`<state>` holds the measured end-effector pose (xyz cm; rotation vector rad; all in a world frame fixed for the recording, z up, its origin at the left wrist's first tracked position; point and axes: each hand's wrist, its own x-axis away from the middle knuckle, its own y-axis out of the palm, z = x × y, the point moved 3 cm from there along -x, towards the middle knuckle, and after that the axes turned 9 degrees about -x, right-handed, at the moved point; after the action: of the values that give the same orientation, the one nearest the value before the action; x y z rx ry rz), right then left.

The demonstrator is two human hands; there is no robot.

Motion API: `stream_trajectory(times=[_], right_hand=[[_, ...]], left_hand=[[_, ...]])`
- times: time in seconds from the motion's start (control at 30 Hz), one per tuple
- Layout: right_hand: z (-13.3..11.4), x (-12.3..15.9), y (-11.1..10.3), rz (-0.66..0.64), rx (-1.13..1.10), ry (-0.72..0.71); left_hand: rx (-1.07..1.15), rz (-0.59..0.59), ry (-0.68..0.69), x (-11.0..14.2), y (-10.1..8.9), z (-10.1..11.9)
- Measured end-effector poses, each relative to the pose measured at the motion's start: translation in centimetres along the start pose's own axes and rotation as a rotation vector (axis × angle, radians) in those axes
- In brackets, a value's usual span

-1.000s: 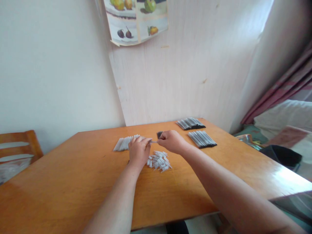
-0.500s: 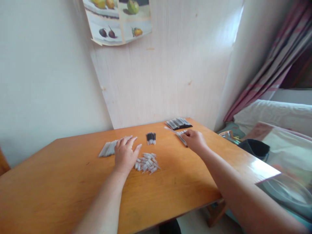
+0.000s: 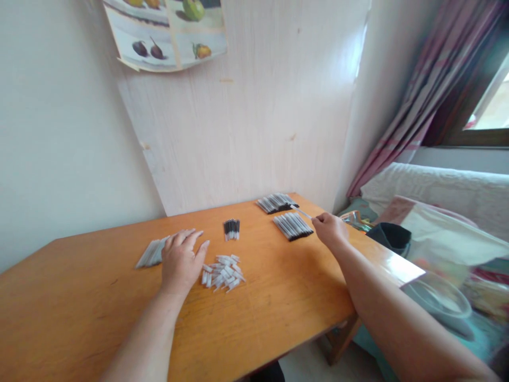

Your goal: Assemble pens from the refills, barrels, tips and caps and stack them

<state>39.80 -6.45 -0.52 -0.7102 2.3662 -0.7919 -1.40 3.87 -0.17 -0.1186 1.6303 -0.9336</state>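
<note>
My right hand (image 3: 331, 229) is pinched round the end of a slim, pale pen (image 3: 302, 212), which points up and left over the table's right side. Just left of that hand lies a row of clear pens with black ends (image 3: 293, 226). Behind it is a second such row (image 3: 274, 202). My left hand (image 3: 182, 260) is open, fingers spread, at the right end of a row of clear pen barrels (image 3: 151, 252), partly covering them. A loose heap of small white pieces (image 3: 223, 274) lies to its right. Short black pieces with pale ends (image 3: 231, 229) lie behind the heap.
The wooden table (image 3: 270, 313) meets a pale wall board (image 3: 238, 138) at the back. Beyond its right edge are a dark open container (image 3: 389, 237), a clear round tub (image 3: 437, 297) and a covered bed or sofa (image 3: 437, 185).
My right hand has moved right with the pale pen, off the near pen row, which now shows in full. My left hand stays by the barrels. The view has turned slightly right.
</note>
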Motion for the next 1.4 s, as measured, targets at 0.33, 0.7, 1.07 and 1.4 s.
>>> stream_trajectory(times=[0.33,0.7,1.07,1.4], right_hand=[[2.0,-0.5,1.4,-0.07,0.119,0.13],[2.7,-0.6,1.8,-0.127,0.118,0.124],[2.8,-0.6,2.3,-0.167,0.163,0.12],[3.6,-1.1,2.1,-0.158,0.063,0.134]], left_hand=[[-0.067,-0.003,0.041,0.0,0.5,-0.6],[-0.07,-0.012,0.033,0.1,0.9,-0.8],[-0.067,-0.008,0.03,0.2,1.0,-0.9],[-0.056,-0.037,-0.003,0.1,0.8,-0.9]])
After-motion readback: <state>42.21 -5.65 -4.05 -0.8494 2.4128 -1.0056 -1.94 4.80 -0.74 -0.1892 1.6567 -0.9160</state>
